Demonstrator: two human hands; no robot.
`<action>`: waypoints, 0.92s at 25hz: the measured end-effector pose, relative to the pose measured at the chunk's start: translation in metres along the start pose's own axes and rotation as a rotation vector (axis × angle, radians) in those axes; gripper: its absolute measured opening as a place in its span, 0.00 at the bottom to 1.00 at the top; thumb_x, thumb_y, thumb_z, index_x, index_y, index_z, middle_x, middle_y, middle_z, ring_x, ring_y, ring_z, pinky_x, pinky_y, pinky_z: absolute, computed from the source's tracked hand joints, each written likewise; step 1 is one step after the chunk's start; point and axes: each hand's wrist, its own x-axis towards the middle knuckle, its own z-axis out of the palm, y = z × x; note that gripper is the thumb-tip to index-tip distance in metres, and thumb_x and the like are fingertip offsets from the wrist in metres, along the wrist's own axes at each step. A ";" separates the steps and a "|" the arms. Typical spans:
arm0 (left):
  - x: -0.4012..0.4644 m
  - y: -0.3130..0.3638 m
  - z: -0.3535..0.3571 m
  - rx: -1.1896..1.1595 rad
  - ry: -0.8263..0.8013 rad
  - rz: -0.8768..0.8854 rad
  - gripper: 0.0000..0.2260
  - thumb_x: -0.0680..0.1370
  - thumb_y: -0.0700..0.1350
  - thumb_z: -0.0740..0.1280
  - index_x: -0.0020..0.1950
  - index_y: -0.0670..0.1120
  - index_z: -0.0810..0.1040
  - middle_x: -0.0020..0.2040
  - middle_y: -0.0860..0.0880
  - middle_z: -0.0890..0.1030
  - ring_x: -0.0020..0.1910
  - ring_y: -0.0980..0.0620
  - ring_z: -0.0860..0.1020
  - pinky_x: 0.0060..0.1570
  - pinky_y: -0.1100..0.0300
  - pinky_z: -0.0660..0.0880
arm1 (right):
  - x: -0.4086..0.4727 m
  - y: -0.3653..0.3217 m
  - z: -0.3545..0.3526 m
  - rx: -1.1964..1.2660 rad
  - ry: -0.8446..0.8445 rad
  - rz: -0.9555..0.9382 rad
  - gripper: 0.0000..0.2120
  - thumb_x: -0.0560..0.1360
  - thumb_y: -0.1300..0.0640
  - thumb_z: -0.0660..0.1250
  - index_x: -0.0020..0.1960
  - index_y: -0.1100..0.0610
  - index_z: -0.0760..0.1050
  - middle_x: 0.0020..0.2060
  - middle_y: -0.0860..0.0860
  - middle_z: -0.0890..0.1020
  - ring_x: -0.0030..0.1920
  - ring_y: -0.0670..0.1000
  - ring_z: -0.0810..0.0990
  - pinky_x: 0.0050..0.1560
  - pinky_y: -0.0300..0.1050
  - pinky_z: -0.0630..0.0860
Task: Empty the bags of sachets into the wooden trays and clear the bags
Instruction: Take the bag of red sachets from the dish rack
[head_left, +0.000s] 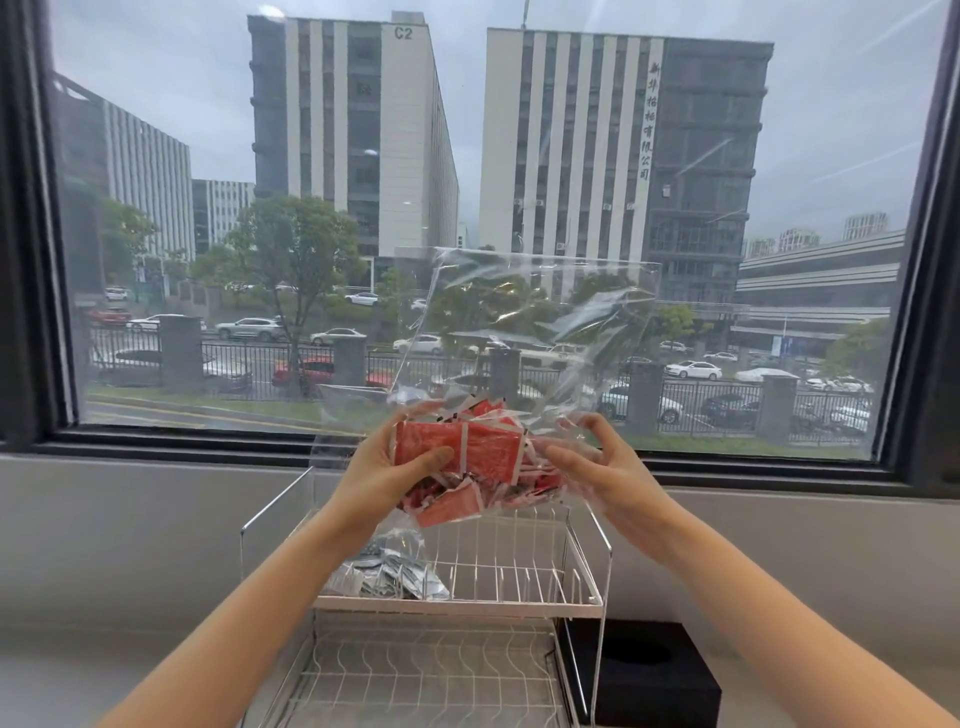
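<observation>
I hold a clear plastic bag of red sachets up in front of the window, above a white wire rack. My left hand grips the sachets through the plastic at the bag's lower left. My right hand pinches the plastic at the lower right, fingers curled. The bag's empty upper part stands up, crumpled. On the left of the rack's upper tier lies a second clear bag holding silver sachets. No wooden tray is in view.
The two-tier white wire rack has a lower shelf with nothing on it. A black box stands right of the rack. The grey window sill and wall run behind; a large window fills the upper view.
</observation>
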 end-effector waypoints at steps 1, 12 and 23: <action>-0.002 -0.003 0.000 0.003 0.010 -0.004 0.18 0.68 0.38 0.70 0.53 0.58 0.74 0.42 0.52 0.85 0.41 0.55 0.83 0.40 0.62 0.80 | 0.000 0.002 -0.001 -0.013 0.023 -0.002 0.30 0.56 0.48 0.77 0.54 0.49 0.69 0.50 0.55 0.84 0.53 0.56 0.82 0.65 0.59 0.69; -0.019 -0.007 0.002 0.019 0.008 -0.001 0.16 0.69 0.36 0.69 0.50 0.56 0.77 0.37 0.57 0.85 0.38 0.60 0.83 0.36 0.68 0.78 | -0.021 0.004 0.002 -0.180 0.057 0.006 0.19 0.69 0.62 0.71 0.58 0.53 0.72 0.49 0.52 0.83 0.50 0.50 0.82 0.50 0.40 0.74; -0.099 -0.044 0.012 0.017 0.080 -0.119 0.13 0.67 0.48 0.69 0.49 0.61 0.74 0.42 0.53 0.83 0.38 0.59 0.83 0.36 0.65 0.80 | -0.089 0.063 0.021 -0.156 0.103 0.155 0.29 0.57 0.44 0.77 0.56 0.39 0.72 0.60 0.52 0.78 0.63 0.53 0.74 0.65 0.57 0.70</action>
